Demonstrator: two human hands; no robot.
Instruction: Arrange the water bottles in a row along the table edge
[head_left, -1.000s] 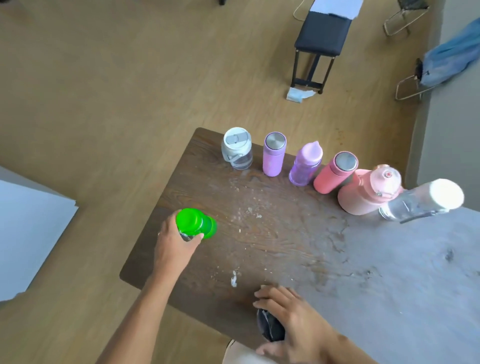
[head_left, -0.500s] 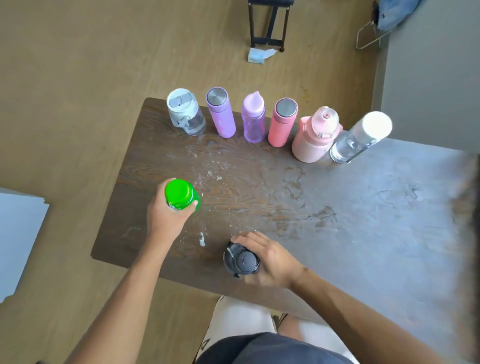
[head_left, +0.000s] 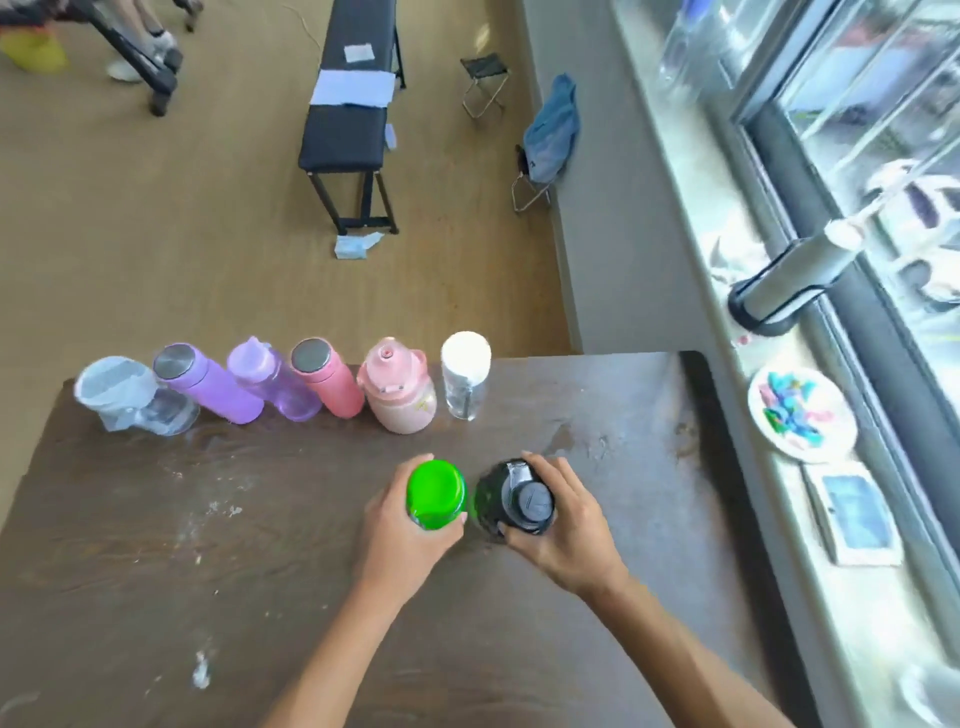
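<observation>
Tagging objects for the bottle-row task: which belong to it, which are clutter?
Job: six bottles lined up, green-capped bottle in left hand, black-lidded bottle in right hand, table.
Clutter: black bench, plate, folding stool.

Eight bottles: six in row (head_left: 332, 384), two held (head_left: 435, 493); two hands (head_left: 405, 540).

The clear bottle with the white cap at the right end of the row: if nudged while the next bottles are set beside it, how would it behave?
The clear bottle with the white cap is tall and narrow, so it probably tips easily. It looks mostly empty, so likely light and quick to slide. If it falls, its round body would probably roll on the table.
</observation>
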